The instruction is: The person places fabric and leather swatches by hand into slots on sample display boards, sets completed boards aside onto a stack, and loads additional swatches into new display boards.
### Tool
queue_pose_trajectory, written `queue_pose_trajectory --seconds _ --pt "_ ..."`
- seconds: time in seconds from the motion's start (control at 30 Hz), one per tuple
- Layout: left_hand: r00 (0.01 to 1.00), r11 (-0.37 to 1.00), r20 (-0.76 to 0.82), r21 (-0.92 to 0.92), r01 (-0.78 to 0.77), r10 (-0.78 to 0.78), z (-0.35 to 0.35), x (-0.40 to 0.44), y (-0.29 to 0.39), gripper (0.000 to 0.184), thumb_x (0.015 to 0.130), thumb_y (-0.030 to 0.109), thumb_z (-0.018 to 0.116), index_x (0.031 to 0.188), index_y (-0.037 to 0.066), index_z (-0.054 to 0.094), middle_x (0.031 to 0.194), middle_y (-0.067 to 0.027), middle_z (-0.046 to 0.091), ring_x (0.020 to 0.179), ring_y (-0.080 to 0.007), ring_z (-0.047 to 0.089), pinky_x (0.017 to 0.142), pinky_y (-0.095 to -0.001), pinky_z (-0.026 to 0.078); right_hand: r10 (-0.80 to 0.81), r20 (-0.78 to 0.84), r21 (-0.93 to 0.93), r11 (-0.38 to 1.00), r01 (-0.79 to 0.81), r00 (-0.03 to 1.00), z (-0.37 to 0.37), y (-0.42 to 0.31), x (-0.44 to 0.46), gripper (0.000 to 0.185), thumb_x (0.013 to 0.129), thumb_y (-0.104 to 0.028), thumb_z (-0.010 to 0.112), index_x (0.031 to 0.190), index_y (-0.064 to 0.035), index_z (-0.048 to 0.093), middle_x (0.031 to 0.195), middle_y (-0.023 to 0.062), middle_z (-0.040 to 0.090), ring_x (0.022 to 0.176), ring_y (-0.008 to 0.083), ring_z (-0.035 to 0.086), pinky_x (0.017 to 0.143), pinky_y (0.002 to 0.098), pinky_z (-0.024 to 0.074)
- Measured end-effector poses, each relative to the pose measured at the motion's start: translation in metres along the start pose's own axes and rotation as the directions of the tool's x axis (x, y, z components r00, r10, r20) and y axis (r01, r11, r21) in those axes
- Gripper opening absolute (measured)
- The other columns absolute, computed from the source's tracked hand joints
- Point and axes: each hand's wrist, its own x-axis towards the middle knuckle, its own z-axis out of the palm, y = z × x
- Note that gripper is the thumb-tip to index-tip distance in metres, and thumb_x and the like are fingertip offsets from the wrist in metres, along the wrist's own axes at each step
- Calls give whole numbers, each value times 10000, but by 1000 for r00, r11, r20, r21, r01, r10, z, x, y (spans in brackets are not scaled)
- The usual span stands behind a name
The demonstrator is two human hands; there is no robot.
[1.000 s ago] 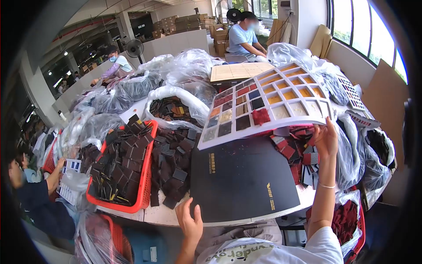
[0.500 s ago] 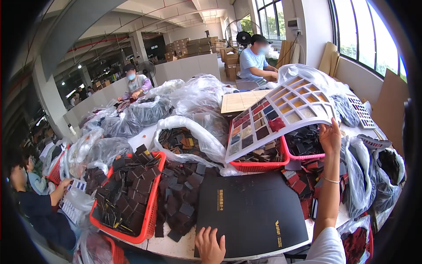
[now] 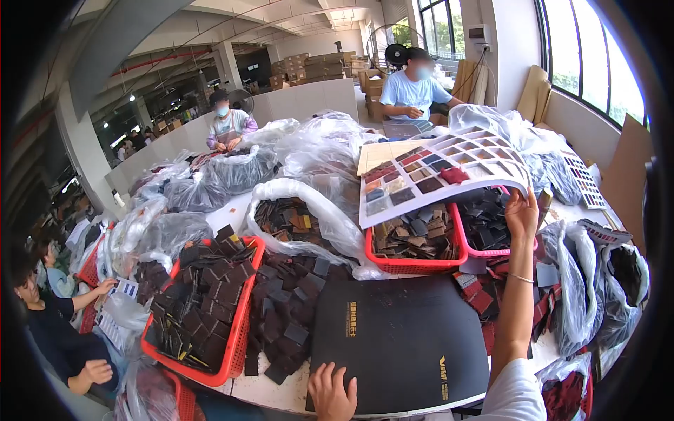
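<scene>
Now — right hand (image 3: 521, 212): grip holding sample board (image 3: 480, 170) | left hand (image 3: 333, 393): spread on black folder (image 3: 400, 337)

Up and right of the middle, a white card (image 3: 453, 192) is slanting and bending, its square windows showing colored patches (image 3: 454, 175), the far ones maybe tan. A black cover (image 3: 400, 347) with gold writing (image 3: 443, 372) is lying flat, bottom middle.
</scene>
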Motion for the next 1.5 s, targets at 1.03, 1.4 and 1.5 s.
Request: queue_pose_trajectory --seconds 1.03,1.4,1.5 --pt "998 998 43 -22 55 -54 8 3 -1 356 903 245 601 1188 34 572 1306 -182 512 1259 -378 427 1061 -542 301 -250 -344 -310 940 142 905 -62 169 95 361 860 -35 545 1211 37 503 1245 140 551 1162 234 549 1001 338 442" --pt "1000 1000 23 26 10 -11 16 -1 -15 353 852 263 646 1109 24 607 1237 -169 545 1213 -353 470 1020 -519 328 117 -247 -933 240 -269 962 27 206 14 417 882 -145 588 1288 -53 581 1199 50 625 1067 170 579 872 339 448" --pt "1000 1000 18 7 8 -8 16 -2 -15 342 868 241 634 1129 25 590 1244 -173 538 1218 -359 465 1023 -504 318 386 -281 -883 254 -394 879 62 202 -71 271 888 -158 607 1128 -37 643 1056 25 656 996 126 600 850 293 460"
